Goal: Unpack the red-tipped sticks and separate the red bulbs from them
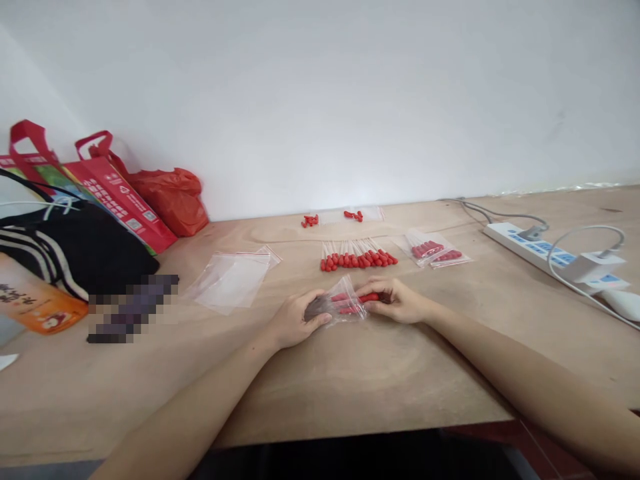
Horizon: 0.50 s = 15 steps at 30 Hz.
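My left hand (296,321) is closed on a clear zip bag (351,288) above the near part of the table. Red pieces show through the bag's film. At the bag's mouth, on the right, my right hand (403,303) pinches a red-tipped stick (370,297), which lies partly within the opening. Just beyond my hands is a row of white sticks with red tips (357,259), tips toward me. Flat empty zip bags (233,279) lie to the left. Filled zip bags (434,251) with red-tipped sticks lie to the right.
Small red pieces (310,220) lie near the wall by a clear bag. A white power strip (530,250) with a plugged-in charger and cables stands at the right. Red shopping bags (123,200), a black bag (100,250) and an orange packet (50,310) crowd the left side.
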Available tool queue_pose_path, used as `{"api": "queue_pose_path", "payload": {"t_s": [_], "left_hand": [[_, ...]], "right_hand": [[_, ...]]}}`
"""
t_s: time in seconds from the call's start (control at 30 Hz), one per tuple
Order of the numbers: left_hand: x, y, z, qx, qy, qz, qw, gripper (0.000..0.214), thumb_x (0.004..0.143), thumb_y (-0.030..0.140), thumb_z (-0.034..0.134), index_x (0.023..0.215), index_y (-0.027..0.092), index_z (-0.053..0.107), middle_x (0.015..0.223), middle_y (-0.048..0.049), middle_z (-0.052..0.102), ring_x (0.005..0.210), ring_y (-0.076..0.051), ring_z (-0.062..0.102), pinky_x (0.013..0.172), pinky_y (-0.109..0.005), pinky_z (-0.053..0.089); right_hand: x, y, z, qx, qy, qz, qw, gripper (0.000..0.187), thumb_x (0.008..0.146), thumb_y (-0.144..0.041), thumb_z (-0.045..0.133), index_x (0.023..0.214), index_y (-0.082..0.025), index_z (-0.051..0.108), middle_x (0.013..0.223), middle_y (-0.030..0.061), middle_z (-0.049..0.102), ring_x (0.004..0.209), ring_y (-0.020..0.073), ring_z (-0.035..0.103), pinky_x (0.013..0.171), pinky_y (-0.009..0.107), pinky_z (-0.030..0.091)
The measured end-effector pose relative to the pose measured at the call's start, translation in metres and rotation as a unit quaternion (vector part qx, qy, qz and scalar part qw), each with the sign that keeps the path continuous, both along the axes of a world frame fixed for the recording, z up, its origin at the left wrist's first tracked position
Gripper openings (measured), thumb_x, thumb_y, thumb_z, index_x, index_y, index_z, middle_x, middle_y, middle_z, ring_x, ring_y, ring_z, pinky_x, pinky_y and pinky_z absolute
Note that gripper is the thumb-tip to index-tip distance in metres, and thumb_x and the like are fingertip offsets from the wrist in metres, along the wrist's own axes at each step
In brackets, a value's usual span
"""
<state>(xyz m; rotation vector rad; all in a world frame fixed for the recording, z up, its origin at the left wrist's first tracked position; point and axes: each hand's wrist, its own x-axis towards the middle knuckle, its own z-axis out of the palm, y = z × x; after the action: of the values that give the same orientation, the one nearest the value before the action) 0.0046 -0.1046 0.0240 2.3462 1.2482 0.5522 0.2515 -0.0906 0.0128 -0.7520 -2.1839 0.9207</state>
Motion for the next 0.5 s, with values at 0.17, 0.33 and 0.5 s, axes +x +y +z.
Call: {"api": "queue_pose_path", "payload": {"t_s": [0.17, 0.33, 0.5], "left_hand": [[0.000, 0.001, -0.003, -0.001, -0.004, -0.001, 1.000, 0.035, 0.077, 0.036, 0.053, 0.108, 0.019, 0.051, 0.104, -0.0053, 0.061, 0.093, -0.020, 0.056, 0.082, -0.033, 0.043], [-0.001, 0.002, -0.004, 0.002, -0.016, -0.003, 1.000, 0.036, 0.077, 0.037, 0.053, 0.108, 0.019, 0.051, 0.106, -0.0056, 0.060, 0.095, -0.020, 0.056, 0.083, -0.033, 0.042], [-0.001, 0.001, 0.001, -0.006, 0.001, 0.001, 1.000, 0.037, 0.076, 0.036, 0.054, 0.108, 0.020, 0.051, 0.105, -0.0041, 0.061, 0.094, -0.020, 0.056, 0.081, -0.032, 0.043]], "right_hand": [[-0.006, 0.002, -0.004, -0.003, -0.009, -0.017, 1.000, 0.026, 0.074, -0.031, 0.061, 0.094, -0.016, 0.063, 0.085, 0.0048, 0.059, 0.077, 0.0132, 0.055, 0.071, 0.026, 0.044], [-0.016, -0.003, -0.003, 0.026, -0.029, -0.025, 0.999, 0.024, 0.070, -0.026, 0.064, 0.092, -0.018, 0.065, 0.090, 0.0053, 0.063, 0.083, 0.0160, 0.057, 0.076, 0.029, 0.044], [-0.002, -0.001, 0.008, -0.022, -0.037, -0.032, 0.999, 0.021, 0.074, -0.031, 0.058, 0.085, -0.017, 0.067, 0.081, 0.0038, 0.066, 0.072, 0.0137, 0.059, 0.067, 0.026, 0.046]]}}
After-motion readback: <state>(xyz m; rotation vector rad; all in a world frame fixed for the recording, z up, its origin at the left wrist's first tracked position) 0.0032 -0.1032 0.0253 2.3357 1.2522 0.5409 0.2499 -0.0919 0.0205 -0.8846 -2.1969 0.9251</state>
